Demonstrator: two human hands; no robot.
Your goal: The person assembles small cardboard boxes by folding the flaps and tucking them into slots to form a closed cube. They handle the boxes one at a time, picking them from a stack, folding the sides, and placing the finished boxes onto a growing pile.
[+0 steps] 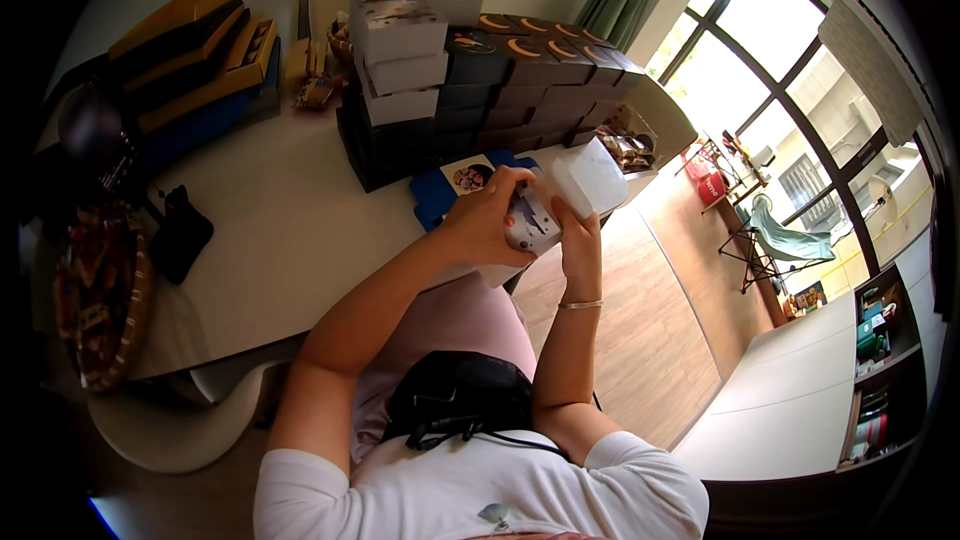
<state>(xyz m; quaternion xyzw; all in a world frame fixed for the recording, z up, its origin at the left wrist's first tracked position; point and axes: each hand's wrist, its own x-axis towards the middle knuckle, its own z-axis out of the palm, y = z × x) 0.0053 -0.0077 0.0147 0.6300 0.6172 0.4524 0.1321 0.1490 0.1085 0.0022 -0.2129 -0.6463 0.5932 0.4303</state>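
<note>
Both my hands are closed round a small white box (533,223) with a dark printed pattern, held up over the table's front edge. My left hand (480,220) wraps its left side and top. My right hand (578,250), with a bracelet at the wrist, grips the right side. Just beyond my right hand is a plain white box-like piece (590,176); whether it is joined to the held box I cannot tell. A blue box (432,202) with a round picture on its top lies behind my left hand, partly hidden by it.
Stacked dark boxes (540,70) and white boxes (400,40) stand at the back of the table (260,240). Flat cartons (200,50) lie at the far left. A basket of wrapped items (100,300) and a black pouch (182,235) sit at the left. A folding chair (785,235) stands by the window.
</note>
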